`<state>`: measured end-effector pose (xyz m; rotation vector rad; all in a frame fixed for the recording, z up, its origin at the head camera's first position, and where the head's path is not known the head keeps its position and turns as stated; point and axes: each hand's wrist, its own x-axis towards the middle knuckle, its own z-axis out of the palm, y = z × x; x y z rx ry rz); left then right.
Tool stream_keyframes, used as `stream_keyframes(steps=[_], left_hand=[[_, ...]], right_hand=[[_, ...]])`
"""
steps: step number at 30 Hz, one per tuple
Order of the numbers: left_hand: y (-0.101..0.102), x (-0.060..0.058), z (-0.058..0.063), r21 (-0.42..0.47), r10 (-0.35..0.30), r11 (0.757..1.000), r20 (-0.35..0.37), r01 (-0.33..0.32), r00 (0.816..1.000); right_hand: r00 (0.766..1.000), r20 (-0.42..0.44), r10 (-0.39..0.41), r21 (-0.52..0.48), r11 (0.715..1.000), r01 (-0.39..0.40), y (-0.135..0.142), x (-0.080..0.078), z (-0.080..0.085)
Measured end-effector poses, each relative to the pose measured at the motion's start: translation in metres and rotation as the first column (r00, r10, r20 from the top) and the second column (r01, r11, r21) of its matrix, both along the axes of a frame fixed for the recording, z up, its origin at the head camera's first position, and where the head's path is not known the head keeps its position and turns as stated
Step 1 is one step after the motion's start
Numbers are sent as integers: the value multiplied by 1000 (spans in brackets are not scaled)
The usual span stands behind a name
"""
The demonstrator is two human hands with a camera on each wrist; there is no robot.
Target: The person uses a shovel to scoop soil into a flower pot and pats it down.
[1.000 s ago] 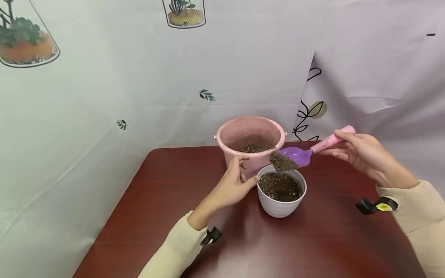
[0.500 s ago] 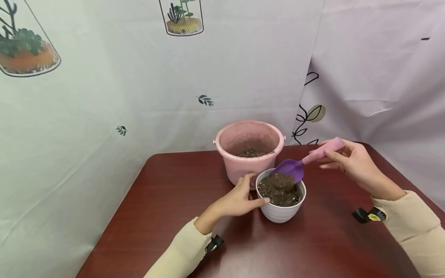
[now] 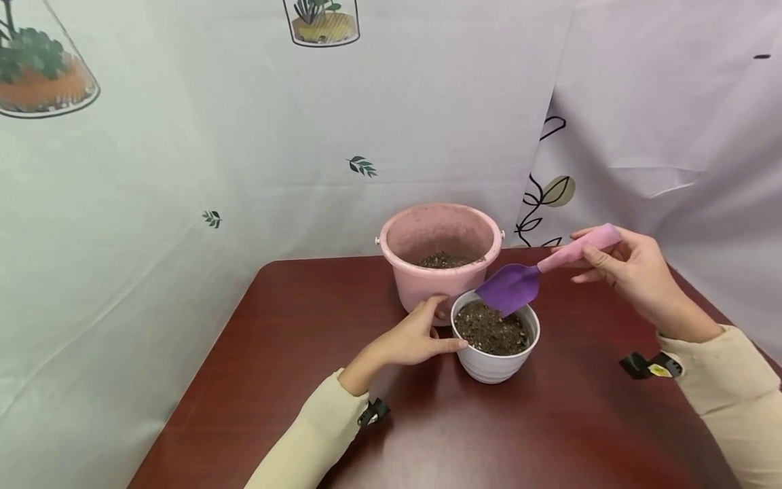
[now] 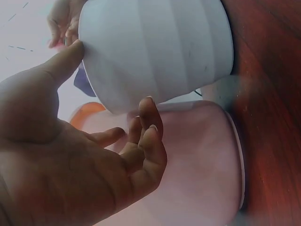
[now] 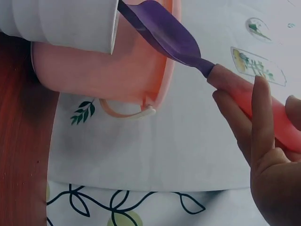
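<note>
A purple trowel [image 3: 512, 288] with a pink handle tilts over the white pot [image 3: 491, 370], its blade showing no soil heap. My right hand [image 3: 641, 278] grips the handle; in the right wrist view the handle [image 5: 240, 89] lies between thumb and fingers. Dark soil [image 3: 489, 329] fills much of the pot. At the pot's left side, my left hand [image 3: 409, 339] touches the rim with its thumb. In the left wrist view the other fingers [image 4: 153, 146] are loosely bent beside the pot wall [image 4: 155, 47], in front of the pink bucket [image 4: 197, 160].
Directly behind the pot, the pink bucket [image 3: 440, 282] holds more soil low inside. Both stand on a dark red table [image 3: 293, 339] with rounded back corners. A pale printed cloth [image 3: 293, 136] hangs behind and to the left.
The soil heaped on the trowel has been tipped into the pot. The trowel dipped to the soil and rose again with its blade bare. My left thumb has slid forward along the rim.
</note>
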<state>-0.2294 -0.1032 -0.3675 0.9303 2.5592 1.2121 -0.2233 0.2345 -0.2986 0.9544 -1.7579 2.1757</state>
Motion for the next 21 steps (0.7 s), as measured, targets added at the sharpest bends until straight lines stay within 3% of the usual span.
stream_keyframes(steps=[4,10,17,21], left_hand=[[-3,-2,2,-35,-6,999,-11,5,1000],[-10,-6,10,-82,-25,997,-106,17,994],[-22,3,33,9,-17,1000,-91,18,996],[-28,9,44,73,31,997,-117,-22,993]], right_hand=[[1000,-2,3,-35,999,-3,1,-1,2],[999,13,32,-67,997,-31,0,-6,14],[981,134,138,-125,985,-121,-2,-14,35],[971,183,152,-81,987,-139,-4,-21,44]])
